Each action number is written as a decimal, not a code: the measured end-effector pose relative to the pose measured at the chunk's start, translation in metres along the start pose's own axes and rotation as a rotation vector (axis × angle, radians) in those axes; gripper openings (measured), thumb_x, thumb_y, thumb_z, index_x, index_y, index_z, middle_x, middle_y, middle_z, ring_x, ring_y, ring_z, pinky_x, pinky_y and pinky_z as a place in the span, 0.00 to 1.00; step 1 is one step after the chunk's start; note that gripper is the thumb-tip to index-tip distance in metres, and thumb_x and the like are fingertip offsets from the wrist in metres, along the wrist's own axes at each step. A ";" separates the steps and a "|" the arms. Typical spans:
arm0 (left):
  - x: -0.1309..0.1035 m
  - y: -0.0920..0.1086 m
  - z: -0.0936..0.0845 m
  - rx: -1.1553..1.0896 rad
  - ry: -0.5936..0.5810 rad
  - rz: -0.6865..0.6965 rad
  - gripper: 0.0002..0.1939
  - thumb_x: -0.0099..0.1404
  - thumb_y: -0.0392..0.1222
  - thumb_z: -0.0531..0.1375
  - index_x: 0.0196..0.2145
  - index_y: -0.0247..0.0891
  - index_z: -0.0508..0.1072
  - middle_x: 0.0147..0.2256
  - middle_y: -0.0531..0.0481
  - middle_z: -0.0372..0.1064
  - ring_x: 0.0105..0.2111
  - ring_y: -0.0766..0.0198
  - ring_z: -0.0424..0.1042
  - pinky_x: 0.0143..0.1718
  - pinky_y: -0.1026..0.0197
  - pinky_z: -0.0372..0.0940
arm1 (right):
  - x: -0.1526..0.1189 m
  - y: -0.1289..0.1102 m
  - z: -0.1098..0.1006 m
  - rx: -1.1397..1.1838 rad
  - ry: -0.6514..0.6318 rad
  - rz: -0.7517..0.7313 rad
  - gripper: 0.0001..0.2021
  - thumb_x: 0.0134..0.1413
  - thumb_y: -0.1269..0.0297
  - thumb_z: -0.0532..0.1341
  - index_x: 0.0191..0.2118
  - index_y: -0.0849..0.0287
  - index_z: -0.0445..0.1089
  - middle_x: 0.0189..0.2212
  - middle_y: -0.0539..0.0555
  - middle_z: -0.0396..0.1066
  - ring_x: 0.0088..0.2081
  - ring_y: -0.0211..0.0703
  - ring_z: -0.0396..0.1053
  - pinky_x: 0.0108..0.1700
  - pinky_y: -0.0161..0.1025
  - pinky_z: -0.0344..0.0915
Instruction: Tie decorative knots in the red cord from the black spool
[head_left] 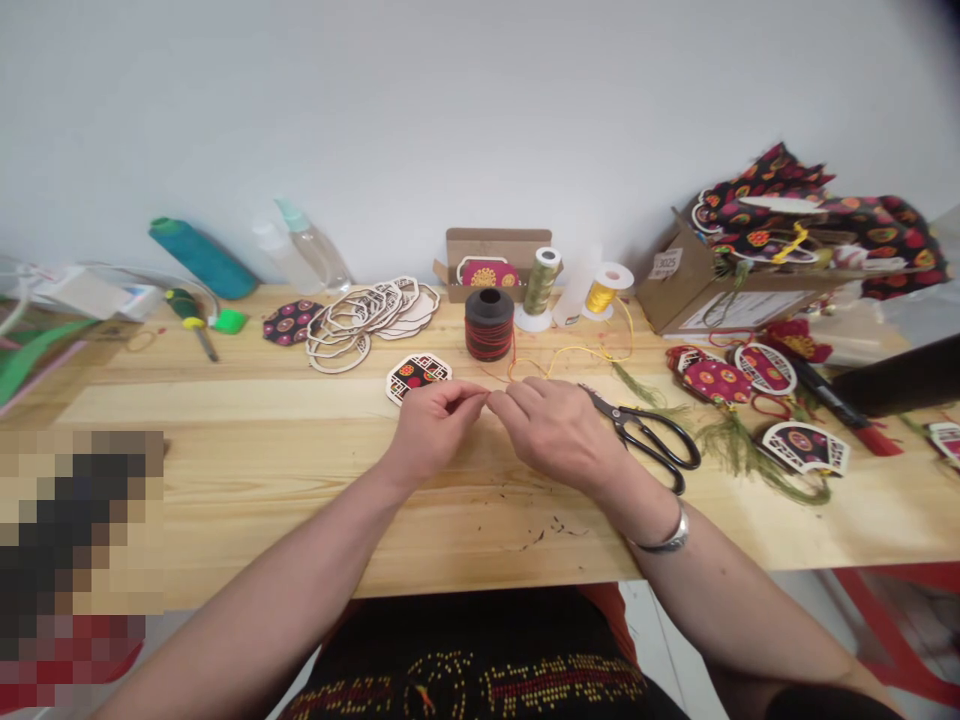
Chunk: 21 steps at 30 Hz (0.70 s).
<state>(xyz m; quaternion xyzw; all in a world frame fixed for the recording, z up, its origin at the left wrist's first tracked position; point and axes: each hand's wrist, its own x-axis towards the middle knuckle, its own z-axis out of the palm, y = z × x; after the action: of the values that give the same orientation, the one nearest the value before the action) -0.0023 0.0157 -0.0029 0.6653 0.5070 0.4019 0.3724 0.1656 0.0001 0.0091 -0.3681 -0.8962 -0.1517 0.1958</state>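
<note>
In the middle of the table my left hand (437, 425) and my right hand (559, 428) come together, fingertips almost touching. Both are closed in a pinch on what looks like a thin red thread (487, 392), mostly hidden by the fingers. Just behind them stands a dark spool of red thread (489, 330). Partly covered by my left hand lies an octagonal ornament (415, 376) with a pale wooden frame and patterned fabric. Black-handled scissors (652, 432) lie beside my right hand, their blades partly behind it.
Behind are pale wooden frames (373, 315), a green-gold thread cone (541, 284) and a yellow cord spool (602, 292). Finished ornaments with green tassels (739, 445) lie right, before a cardboard box (705, 285). A screwdriver (191, 320) and teal thread cone (202, 258) are left.
</note>
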 end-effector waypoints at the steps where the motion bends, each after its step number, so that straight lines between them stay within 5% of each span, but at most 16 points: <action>1: 0.000 0.000 0.000 0.007 -0.028 0.023 0.07 0.56 0.37 0.60 0.30 0.36 0.79 0.27 0.51 0.77 0.27 0.65 0.72 0.30 0.65 0.66 | 0.000 0.002 -0.001 0.011 0.011 0.007 0.12 0.59 0.76 0.48 0.32 0.62 0.67 0.24 0.53 0.66 0.27 0.39 0.58 0.27 0.39 0.47; 7: -0.002 0.002 0.001 -0.067 -0.129 0.036 0.06 0.56 0.38 0.62 0.29 0.39 0.79 0.28 0.51 0.77 0.28 0.65 0.73 0.30 0.64 0.66 | -0.001 0.015 0.007 0.381 0.037 0.213 0.09 0.59 0.73 0.50 0.34 0.61 0.68 0.29 0.53 0.70 0.31 0.38 0.63 0.31 0.35 0.54; 12: -0.001 0.002 -0.001 -0.213 -0.031 -0.062 0.05 0.55 0.40 0.63 0.30 0.39 0.79 0.27 0.51 0.76 0.28 0.65 0.72 0.30 0.64 0.66 | 0.002 0.014 0.013 0.654 0.026 0.430 0.09 0.60 0.67 0.52 0.33 0.61 0.68 0.28 0.52 0.70 0.29 0.36 0.64 0.32 0.33 0.56; 17: 0.001 -0.001 -0.001 -0.263 0.089 -0.148 0.06 0.55 0.40 0.63 0.30 0.38 0.79 0.17 0.55 0.68 0.23 0.67 0.68 0.27 0.65 0.64 | 0.004 0.005 0.011 0.644 -0.028 0.424 0.11 0.61 0.66 0.52 0.31 0.61 0.68 0.25 0.52 0.70 0.27 0.35 0.63 0.30 0.32 0.54; 21: 0.001 0.001 0.000 -0.218 0.131 -0.165 0.06 0.55 0.41 0.63 0.29 0.37 0.79 0.18 0.54 0.70 0.24 0.66 0.69 0.27 0.65 0.65 | 0.003 0.000 0.009 0.524 -0.043 0.353 0.10 0.61 0.68 0.51 0.33 0.62 0.69 0.27 0.53 0.71 0.28 0.36 0.64 0.30 0.33 0.53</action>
<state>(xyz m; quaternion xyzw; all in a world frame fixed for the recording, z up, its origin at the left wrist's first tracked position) -0.0022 0.0163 -0.0017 0.5493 0.5365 0.4652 0.4405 0.1615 0.0059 0.0031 -0.4580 -0.8309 0.1286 0.2886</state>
